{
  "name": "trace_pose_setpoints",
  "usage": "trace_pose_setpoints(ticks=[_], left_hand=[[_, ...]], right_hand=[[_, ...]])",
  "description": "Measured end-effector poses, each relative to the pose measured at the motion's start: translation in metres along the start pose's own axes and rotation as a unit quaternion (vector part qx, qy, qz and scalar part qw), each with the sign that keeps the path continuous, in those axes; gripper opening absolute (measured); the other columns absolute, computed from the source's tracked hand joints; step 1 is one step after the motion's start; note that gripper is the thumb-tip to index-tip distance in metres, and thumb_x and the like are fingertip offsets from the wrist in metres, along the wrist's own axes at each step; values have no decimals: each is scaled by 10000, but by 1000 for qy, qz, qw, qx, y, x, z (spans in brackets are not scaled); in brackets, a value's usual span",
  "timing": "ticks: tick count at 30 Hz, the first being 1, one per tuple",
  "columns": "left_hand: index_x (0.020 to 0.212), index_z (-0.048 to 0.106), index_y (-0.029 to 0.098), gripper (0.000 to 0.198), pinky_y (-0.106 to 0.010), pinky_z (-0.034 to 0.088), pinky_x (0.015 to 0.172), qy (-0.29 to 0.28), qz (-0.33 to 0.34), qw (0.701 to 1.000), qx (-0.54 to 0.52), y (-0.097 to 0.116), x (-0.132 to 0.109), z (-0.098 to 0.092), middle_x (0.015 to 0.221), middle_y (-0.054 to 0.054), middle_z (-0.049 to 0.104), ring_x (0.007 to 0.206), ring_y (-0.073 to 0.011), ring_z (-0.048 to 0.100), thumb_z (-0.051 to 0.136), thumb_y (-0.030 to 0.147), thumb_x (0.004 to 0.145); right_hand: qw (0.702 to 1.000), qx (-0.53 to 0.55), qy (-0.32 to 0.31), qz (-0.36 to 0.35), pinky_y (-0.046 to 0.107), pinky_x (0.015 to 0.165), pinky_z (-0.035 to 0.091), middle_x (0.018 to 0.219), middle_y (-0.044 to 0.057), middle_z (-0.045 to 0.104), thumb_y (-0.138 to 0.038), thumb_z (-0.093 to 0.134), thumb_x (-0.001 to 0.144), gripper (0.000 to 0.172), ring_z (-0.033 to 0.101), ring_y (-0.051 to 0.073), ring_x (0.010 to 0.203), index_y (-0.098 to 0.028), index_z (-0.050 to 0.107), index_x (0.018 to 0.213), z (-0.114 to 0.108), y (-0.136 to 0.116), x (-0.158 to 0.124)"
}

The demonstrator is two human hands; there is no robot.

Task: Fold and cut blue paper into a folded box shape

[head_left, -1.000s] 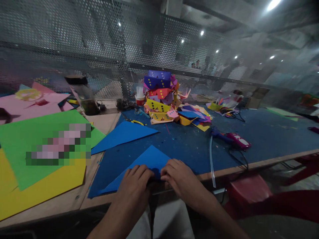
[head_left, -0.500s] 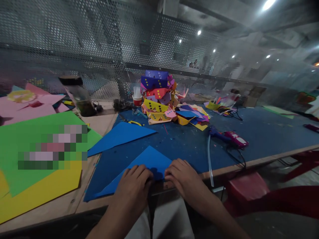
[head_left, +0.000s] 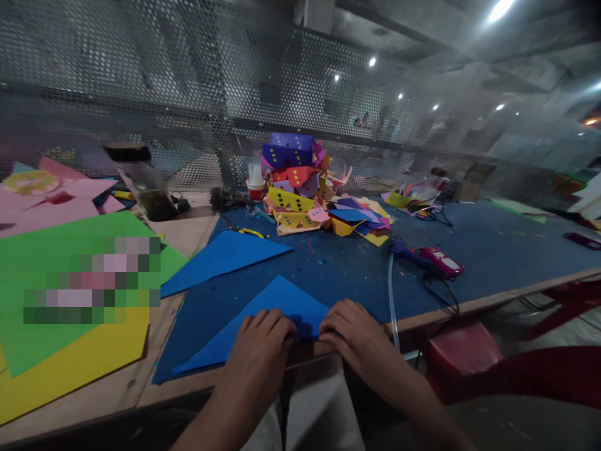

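Note:
A blue paper sheet (head_left: 280, 298), shaped as a triangle with its peak pointing away from me, lies at the table's near edge. My left hand (head_left: 265, 335) rests on its near side with fingers curled over the paper. To the right, my right hand (head_left: 353, 329) is closed at the same near edge, fingertips bent inward. A short gap separates the two hands, and the paper under the fingers is hidden. Beyond them lies another blue sheet (head_left: 225, 260), partly over the table's wooden strip.
Green paper (head_left: 94, 225) and yellow paper (head_left: 94, 369) lie at left, near a dark-lidded jar (head_left: 154, 200). Stacked paper masks (head_left: 291, 200) stand at the back beside yellow-handled scissors (head_left: 251, 232). A magenta glue gun (head_left: 441, 262) with a cord lies right; a red chair (head_left: 469, 351) stands below.
Both hands have slid slightly right along the near edge of the blue sheet. The view has shifted a little; the other things keep their places.

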State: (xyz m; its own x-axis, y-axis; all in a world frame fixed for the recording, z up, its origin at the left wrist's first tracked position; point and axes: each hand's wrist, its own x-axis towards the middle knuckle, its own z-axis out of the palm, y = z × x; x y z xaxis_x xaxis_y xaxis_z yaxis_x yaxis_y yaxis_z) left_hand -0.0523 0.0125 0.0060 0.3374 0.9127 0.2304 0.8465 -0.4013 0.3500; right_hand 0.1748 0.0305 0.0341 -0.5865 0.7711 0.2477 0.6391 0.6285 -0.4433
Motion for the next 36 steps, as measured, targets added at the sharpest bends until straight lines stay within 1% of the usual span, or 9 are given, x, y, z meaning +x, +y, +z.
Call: trace_pose_setpoints(ticks=[4,7,9,13,18,22,27,31,36], left_hand=[[893,633,217,176,-389,306,768,8,4,1000,5,0,0,-1,911,-41,654,863,-260,548,501,131,972],[916,636,217,188,-396,313,782,-3,-4,1000,-6,6,2,-6,944,-42,661,904,-268,555,487,113,966],[930,639,217,193,-401,318,789,-13,-11,1000,-9,12,5,-8,964,-43,663,930,-274,560,488,100,953],[922,630,209,207,-407,331,789,-22,-12,1000,-3,17,9,-7,961,-51,657,928,-278,558,468,83,944],[914,612,217,186,-404,325,776,-8,2,1000,-11,13,8,-2,960,-51,655,908,-267,547,461,130,978],[912,607,220,184,-398,322,768,-9,3,1000,-17,11,8,-2,960,-49,652,907,-264,545,460,136,986],[918,612,221,199,-403,323,771,-17,0,1000,-16,12,8,-3,953,-50,649,906,-272,540,446,138,991],[899,603,220,181,-395,323,770,-1,2,1000,-16,12,7,-3,949,-39,651,898,-265,550,466,135,982],[887,609,223,187,-384,339,768,1,6,1000,-13,10,8,-2,937,-39,659,878,-251,563,463,163,987]], right_hand=[[1000,-4,-14,4,370,898,430,1020,16,656,-146,590,1006,84,571,211,992,-214,638,996,-4,-1,6],[999,12,-39,6,350,884,449,1008,16,657,-160,575,1017,90,582,199,981,-206,642,979,-6,0,13],[999,25,-42,10,332,871,460,1005,15,658,-164,585,1014,77,587,193,983,-203,643,981,-7,1,15],[999,28,-22,11,330,889,461,1017,11,661,-158,643,981,47,583,194,1005,-204,644,980,-8,5,8],[1000,4,-8,22,344,885,467,1010,28,654,-170,586,1014,79,576,201,998,-203,649,978,-16,6,-5],[1000,5,-14,23,337,872,471,1003,36,653,-164,549,1030,121,582,200,993,-201,657,991,-19,7,-2],[998,35,-42,23,303,843,468,977,16,656,-154,568,1019,120,599,186,971,-212,656,961,-19,13,5],[998,53,-27,30,310,876,469,1009,18,660,-161,606,1001,78,605,189,1000,-213,655,970,-23,17,-2],[998,38,-13,45,332,890,470,1013,24,657,-175,575,1020,98,600,194,996,-212,650,969,-30,19,-15]])
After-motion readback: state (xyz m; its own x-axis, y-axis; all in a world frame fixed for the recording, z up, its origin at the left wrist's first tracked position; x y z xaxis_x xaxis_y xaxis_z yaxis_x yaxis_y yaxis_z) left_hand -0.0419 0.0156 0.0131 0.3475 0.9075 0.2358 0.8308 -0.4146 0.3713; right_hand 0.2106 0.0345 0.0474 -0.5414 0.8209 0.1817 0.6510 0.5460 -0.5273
